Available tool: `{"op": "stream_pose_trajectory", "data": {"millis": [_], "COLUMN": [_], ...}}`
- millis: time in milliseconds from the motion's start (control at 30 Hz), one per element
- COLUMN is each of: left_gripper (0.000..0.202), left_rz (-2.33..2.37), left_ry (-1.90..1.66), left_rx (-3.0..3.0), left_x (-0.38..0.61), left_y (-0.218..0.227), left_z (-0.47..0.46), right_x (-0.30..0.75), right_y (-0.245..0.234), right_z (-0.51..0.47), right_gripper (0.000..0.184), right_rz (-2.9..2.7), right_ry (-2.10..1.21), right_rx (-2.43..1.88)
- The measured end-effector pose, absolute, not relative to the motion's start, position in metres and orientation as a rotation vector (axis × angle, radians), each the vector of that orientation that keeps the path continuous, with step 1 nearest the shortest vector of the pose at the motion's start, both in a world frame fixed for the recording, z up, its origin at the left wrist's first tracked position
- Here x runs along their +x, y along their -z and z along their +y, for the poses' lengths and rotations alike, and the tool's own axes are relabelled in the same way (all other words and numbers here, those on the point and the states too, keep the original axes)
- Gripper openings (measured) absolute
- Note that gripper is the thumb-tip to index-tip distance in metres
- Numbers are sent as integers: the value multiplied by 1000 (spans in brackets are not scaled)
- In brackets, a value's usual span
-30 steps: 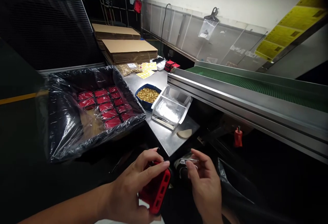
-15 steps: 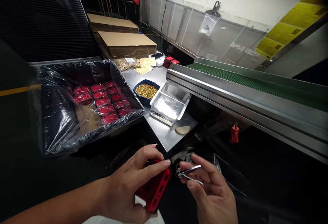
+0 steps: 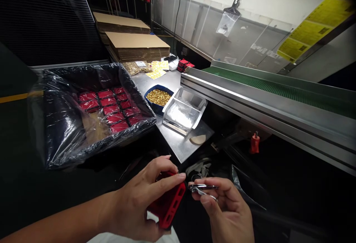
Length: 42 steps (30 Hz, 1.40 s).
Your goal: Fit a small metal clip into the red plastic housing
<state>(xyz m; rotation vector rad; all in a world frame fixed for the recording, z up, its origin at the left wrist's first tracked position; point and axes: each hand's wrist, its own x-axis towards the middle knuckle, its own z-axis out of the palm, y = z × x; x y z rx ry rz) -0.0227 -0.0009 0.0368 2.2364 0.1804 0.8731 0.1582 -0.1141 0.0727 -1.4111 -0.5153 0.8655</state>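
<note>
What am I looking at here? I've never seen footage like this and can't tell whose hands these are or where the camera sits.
The camera is worn on a person's head and looks down at their own bare hands. The left hand grips a red case; the right hand pinches a small metal nail clipper beside it. On the steel table stand a blue bowl of gold bits and a clear tray. To the left is a plastic-lined box of red packs; to the right is a green conveyor.
</note>
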Motion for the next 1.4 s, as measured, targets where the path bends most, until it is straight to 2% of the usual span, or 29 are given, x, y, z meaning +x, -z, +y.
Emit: {"op": "stream_pose_trajectory", "data": {"millis": [333, 600, 800, 967, 1400], "left_gripper": [92, 93, 89, 86, 86], "left_rz": [129, 121, 82, 67, 39], "left_ry": [-852, -822, -851, -859, -848], "left_rx": [2117, 2126, 2190, 2209, 2215], "left_x": [-19, -19, -19, -20, -15], "left_y": [-43, -45, -43, -45, -43], "left_z": [-3, -1, 0, 1, 4], "right_x": [179, 173, 178, 193, 200], "right_y": [-60, -74, -78, -76, -79], "right_z": [-117, -117, -118, -118, -118], "right_gripper": [20, 28, 21, 28, 28], "right_rz": [-714, -672, -1001, -1301, -1405], "right_ry": [-835, -780, -718, -713, -742], "right_rx": [-1405, -1455, -1458, -1369, -1431]}}
